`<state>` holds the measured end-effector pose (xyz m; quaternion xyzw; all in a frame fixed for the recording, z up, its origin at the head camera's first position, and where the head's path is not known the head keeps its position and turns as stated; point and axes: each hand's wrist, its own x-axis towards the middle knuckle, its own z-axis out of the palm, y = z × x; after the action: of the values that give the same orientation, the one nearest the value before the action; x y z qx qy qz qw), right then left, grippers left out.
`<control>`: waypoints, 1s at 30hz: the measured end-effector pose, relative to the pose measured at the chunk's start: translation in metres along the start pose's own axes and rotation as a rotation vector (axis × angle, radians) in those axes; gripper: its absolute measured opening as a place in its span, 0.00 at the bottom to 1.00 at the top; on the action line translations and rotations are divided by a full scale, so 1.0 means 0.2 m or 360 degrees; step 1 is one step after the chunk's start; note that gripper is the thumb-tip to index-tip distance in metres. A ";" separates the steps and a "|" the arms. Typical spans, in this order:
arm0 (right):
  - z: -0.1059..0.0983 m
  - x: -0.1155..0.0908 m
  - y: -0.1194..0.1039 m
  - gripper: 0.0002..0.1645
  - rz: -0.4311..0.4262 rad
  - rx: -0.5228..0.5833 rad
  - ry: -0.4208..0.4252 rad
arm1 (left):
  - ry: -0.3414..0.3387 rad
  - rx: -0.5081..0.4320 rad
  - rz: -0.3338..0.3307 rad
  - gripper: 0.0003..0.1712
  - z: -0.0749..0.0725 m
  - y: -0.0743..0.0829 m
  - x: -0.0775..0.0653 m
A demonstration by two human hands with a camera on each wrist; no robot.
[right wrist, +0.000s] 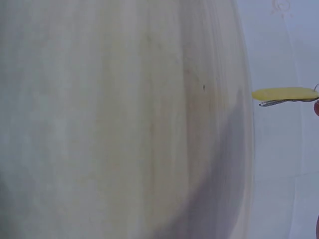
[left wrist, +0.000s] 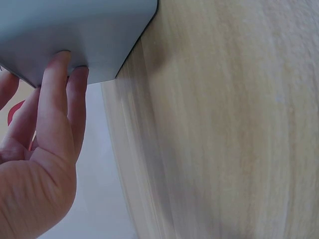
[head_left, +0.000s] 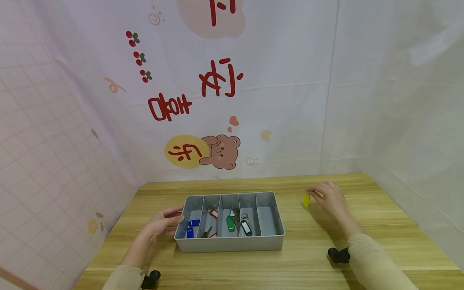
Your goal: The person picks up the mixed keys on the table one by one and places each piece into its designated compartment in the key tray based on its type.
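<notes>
At the left end of a grey divided tray (head_left: 232, 244), my left hand (head_left: 161, 223) has its fingers against the outer wall. In the left wrist view, extended fingertips (left wrist: 61, 57) touch that wall and another fingertip is at its rim. My right hand (head_left: 329, 199) pinches a yellow key tag (head_left: 306, 200) by its top, over the table right of the tray. A metal key (right wrist: 279, 102) hangs with the tag in the right wrist view, where most of the hand is out of frame.
From left, the tray's compartments hold blue key tags (head_left: 193, 222), red key tags (head_left: 214, 213), a green key tag (head_left: 230, 224) and a black-edged white key tag (head_left: 246, 228), several with keys. The rightmost compartment shows its bare floor. A printed curtain (head_left: 290, 100) stands behind the wooden table (head_left: 232, 270).
</notes>
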<state>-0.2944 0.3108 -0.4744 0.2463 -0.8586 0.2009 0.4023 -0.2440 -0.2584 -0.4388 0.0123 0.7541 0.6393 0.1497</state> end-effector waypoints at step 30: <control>-0.07 0.27 -0.17 0.19 -0.0162 0.0214 0.0393 | 0.0028 -0.0014 -0.0020 0.39 0.00 0.01 0.00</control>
<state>-0.2962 0.2776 -0.4175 0.2894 -0.7736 0.2661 0.4970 -0.2444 -0.2573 -0.4376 0.0013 0.7527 0.6417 0.1473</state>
